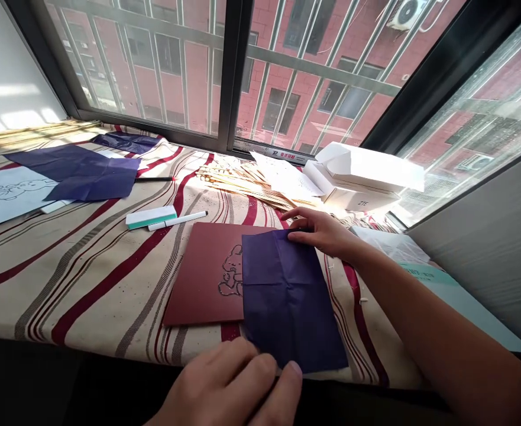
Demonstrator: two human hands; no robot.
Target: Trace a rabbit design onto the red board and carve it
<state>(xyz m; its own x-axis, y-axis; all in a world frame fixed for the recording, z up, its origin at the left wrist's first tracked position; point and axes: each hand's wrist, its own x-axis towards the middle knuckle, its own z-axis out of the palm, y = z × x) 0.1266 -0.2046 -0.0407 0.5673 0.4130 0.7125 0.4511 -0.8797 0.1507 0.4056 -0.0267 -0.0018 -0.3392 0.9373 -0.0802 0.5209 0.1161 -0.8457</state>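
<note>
I see a striped-cloth surface (91, 254). Near edge: maroon board (198, 278), purple sheet (287, 296) overlapping its right side. Left of board: white pen (183, 219), white-green item (151, 217). Far edge: thin strips (238, 177), white box (358, 192) toward right corner.

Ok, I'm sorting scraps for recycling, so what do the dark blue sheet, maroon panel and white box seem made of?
Dark blue sheet: thin paper, mostly matte, going by its crisp crossing creases; possibly carbon paper.
Maroon panel: stiff card or board, smooth and matte, lying flat with straight edges; the core is unclear.
White box: likely smooth cardboard, judging by its thin folded flaps.
</note>
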